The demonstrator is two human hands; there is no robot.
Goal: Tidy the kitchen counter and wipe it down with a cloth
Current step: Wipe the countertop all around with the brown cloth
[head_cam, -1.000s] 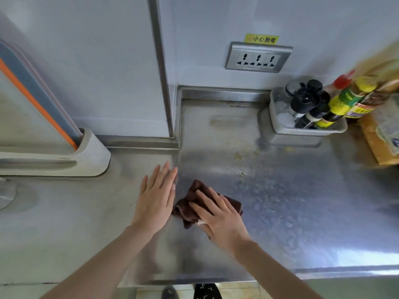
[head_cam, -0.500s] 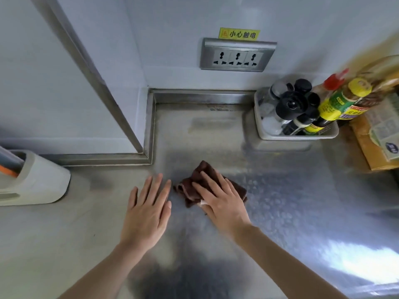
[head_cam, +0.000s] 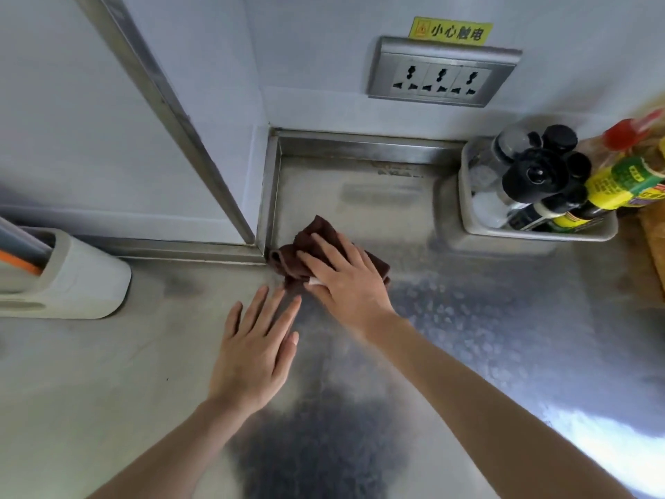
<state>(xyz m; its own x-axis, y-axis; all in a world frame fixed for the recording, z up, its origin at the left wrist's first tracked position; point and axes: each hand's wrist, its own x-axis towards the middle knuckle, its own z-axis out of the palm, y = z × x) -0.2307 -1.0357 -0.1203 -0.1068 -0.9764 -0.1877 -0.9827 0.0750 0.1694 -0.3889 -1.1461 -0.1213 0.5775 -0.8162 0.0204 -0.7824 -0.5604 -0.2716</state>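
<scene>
Steel bench (head_cam: 503, 336) runs under a pale wall, a grey holder (head_cam: 72, 279) at far left. Left hand (head_cam: 253, 354) lies spread and flat on the metal. Right hand (head_cam: 345, 279) presses with straight fingers on the brown cloth (head_cam: 306, 246), bunched at the wall's inner corner, its long axis running from lower left to upper right. Sweeping farther right could knock the bottle tray (head_cam: 539, 232); damp cloth near the socket (head_cam: 442, 72) is a hazard.
</scene>
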